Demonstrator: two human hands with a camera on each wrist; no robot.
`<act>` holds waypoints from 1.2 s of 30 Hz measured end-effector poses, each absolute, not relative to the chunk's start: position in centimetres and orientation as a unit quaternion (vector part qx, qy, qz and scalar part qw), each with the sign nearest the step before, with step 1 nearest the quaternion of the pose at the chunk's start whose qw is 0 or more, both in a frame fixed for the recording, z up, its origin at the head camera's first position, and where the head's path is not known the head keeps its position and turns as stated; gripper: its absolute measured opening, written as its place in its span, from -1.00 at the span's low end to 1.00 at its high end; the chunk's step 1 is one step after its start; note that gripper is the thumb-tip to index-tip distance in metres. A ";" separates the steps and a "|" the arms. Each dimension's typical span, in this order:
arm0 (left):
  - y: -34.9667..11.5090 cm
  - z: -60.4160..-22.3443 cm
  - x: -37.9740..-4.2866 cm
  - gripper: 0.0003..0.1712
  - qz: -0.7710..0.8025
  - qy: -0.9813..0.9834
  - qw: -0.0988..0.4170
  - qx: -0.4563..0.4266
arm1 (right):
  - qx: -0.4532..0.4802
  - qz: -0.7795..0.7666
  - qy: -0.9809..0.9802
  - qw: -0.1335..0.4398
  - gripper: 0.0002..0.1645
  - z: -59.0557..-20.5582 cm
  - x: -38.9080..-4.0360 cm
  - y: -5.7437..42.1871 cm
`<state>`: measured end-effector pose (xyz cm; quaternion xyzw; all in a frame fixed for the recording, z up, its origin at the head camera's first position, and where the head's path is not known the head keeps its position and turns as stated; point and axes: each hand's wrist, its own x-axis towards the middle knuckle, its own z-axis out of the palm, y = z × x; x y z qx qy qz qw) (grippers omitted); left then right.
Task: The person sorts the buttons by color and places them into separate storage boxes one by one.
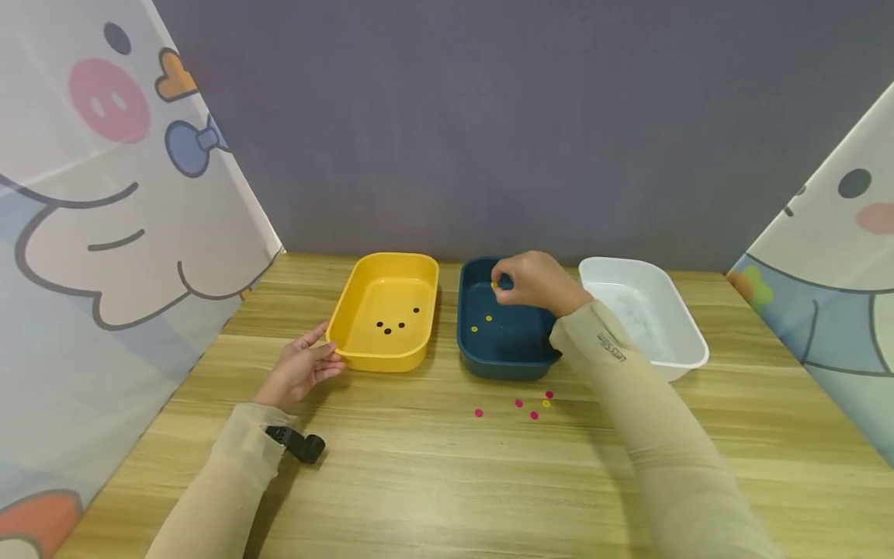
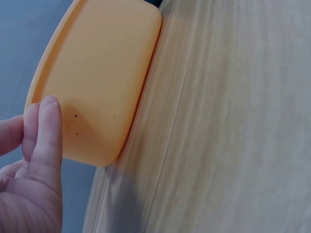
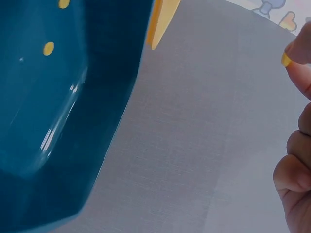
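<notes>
One yellow disc (image 3: 285, 60) between fingers (image 3: 300, 77)

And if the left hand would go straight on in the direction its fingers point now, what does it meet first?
The yellow tray: the fingers of the left hand are at its near left corner and appear to touch it, though depth is unclear.

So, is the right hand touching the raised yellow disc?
Touching: the right wrist view shows the right hand pinching the yellow disc between thumb and finger.
</notes>
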<state>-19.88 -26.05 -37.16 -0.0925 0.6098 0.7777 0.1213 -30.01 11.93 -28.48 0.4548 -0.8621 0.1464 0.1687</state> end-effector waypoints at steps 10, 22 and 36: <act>-25.9 -36.9 -19.8 -0.25 0.772 0.618 0.122 -0.087 | 0.443 0.137 -0.871 0.162 -0.82 -28.3 -31.5 10.5; -25.9 -37.1 -19.7 -0.24 0.778 0.610 0.120 -0.097 | 0.447 0.149 -0.854 0.223 -0.87 -30.4 -32.4 10.0; -25.9 -37.2 -19.9 -0.24 0.784 0.603 0.114 -0.095 | 0.430 0.101 -0.886 0.139 -0.86 -32.7 -33.3 9.7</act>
